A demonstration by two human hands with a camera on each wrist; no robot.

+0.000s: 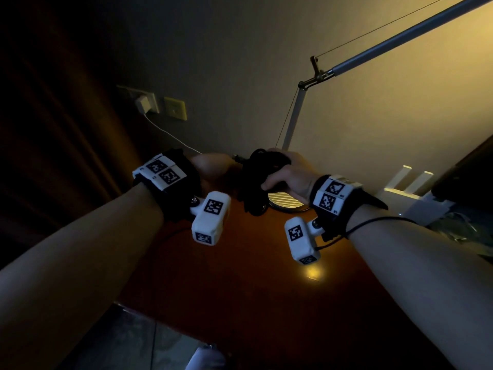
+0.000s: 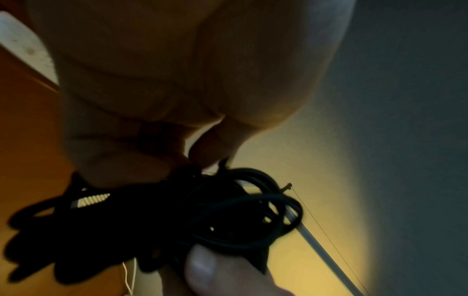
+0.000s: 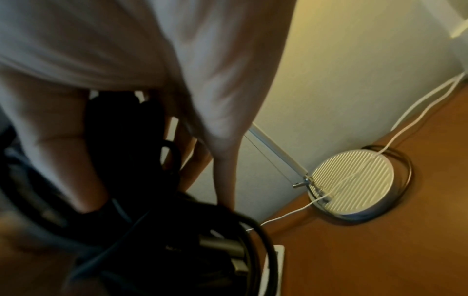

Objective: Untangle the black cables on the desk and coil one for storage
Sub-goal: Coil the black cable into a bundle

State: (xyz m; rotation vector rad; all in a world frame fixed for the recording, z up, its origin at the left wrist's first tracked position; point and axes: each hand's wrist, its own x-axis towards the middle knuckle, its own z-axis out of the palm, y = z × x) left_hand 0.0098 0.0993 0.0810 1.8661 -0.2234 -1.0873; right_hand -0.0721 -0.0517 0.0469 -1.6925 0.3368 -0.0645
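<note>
A tangled bundle of black cable [image 1: 253, 188] hangs in the air just above the brown desk [image 1: 253, 276], in front of the lamp. My right hand [image 1: 290, 174] grips the bundle, its fingers wrapped round the loops [image 3: 142, 220]. To the left of it, my left hand [image 1: 213, 166] has its fingers curled and pinches a strand at the top of the bundle [image 2: 202, 216]. A metal plug [image 1: 236, 157] sticks out between the two hands, and a grey connector [image 3: 220, 246] shows low in the right wrist view. The lower loops dangle freely.
The lamp's round ribbed base [image 1: 285, 201] stands right behind the bundle, and its arm [image 1: 400, 41] slants up to the right. A white charger [image 1: 142, 104] sits in the wall socket with its white lead [image 1: 170, 134] running to the desk. A white stand [image 1: 408, 188] is at the right.
</note>
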